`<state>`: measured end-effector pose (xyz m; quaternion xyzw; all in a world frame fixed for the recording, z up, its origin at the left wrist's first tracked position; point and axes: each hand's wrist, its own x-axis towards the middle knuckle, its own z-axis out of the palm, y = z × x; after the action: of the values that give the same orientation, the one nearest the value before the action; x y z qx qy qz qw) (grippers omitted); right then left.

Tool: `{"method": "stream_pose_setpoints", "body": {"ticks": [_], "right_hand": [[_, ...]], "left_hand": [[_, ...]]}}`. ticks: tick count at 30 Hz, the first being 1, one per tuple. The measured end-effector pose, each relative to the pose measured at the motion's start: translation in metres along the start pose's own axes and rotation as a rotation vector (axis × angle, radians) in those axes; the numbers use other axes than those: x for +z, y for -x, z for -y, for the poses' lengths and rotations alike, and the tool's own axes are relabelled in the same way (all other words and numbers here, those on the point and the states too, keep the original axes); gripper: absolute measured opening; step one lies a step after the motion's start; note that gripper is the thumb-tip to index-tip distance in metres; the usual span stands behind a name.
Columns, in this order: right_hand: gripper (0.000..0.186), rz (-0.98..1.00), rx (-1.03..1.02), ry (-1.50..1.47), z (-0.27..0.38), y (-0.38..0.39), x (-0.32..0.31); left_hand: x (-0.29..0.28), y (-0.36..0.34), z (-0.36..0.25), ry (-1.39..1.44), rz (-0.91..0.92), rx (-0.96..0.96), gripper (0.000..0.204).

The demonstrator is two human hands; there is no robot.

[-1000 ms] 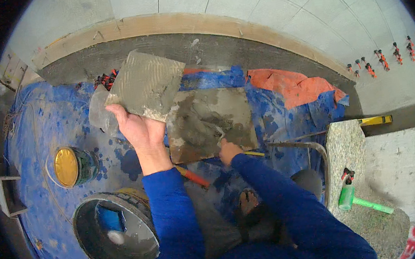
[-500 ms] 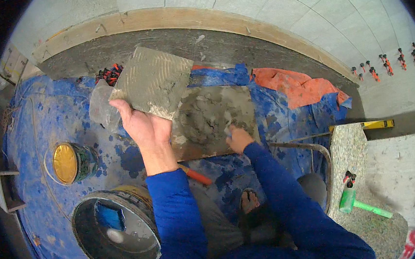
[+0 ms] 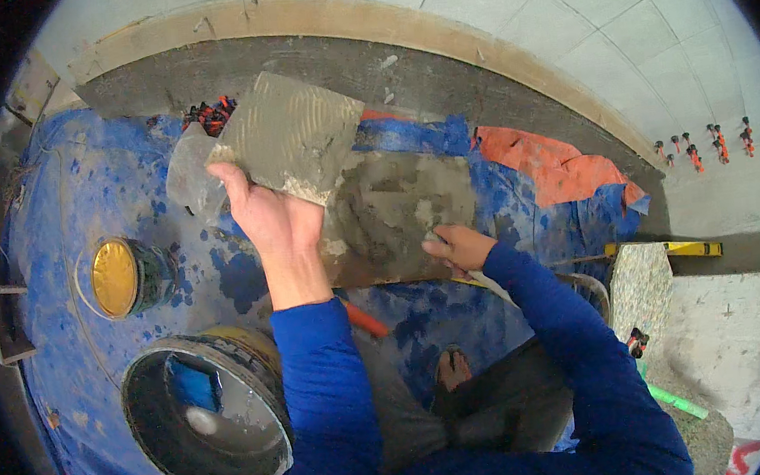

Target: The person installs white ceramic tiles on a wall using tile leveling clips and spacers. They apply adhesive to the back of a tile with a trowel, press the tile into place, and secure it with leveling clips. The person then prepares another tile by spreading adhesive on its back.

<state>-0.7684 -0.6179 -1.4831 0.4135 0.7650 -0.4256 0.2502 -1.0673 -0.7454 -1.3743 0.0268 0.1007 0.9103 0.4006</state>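
Note:
My left hand [image 3: 276,219] holds up a square tile [image 3: 291,128] from below, its thumb at the near left corner. Grey mortar with combed ridges covers the tile's upward face, thicker toward the right side. My right hand [image 3: 463,249] is closed around a thin tool with a pale edge [image 3: 493,287], mostly hidden by the fingers, so its kind cannot be made out. It is at the near right edge of a board [image 3: 338,272] spread with wet grey mortar [image 3: 400,205]. An orange handle [image 3: 366,317] lies below the board.
A large bucket [image 3: 207,421] with water and a blue block stands near left, beyond it a yellow-lidded pail [image 3: 115,278]. Blue tarp [image 3: 49,228] covers the floor. A yellow level [image 3: 693,248] and green-handled mallet [image 3: 678,400] lie right. Orange-red clips [image 3: 214,116] are piled at the back.
My right hand has moved right and nearer, off the middle of the mortar toward the board's edge. The mortar looks smoother. My left hand still holds the tile in nearly the same place.

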Motion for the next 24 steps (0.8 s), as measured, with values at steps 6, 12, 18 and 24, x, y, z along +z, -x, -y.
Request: {"method": "stream_pose_setpoints", "body": {"ticks": [6,12,18,24], "right_hand": [[0.059,-0.052,0.079,0.088,0.007,-0.067,0.017],[0.06,-0.227,0.124,0.365,0.004,-0.038,0.027],[0.052,-0.281,0.004,0.283,0.015,-0.067,0.038],[0.043,-0.321,0.063,0.596,-0.002,-0.042,-0.03]], "left_hand": [[-0.005,-0.007,0.01,0.008,-0.011,-0.025,0.072],[-0.003,-0.006,0.002,-0.039,-0.04,-0.022,0.072],[-0.008,-0.009,0.004,-0.053,-0.051,0.034,0.071],[-0.006,-0.009,-0.002,-0.031,-0.038,0.01,0.072]]}}
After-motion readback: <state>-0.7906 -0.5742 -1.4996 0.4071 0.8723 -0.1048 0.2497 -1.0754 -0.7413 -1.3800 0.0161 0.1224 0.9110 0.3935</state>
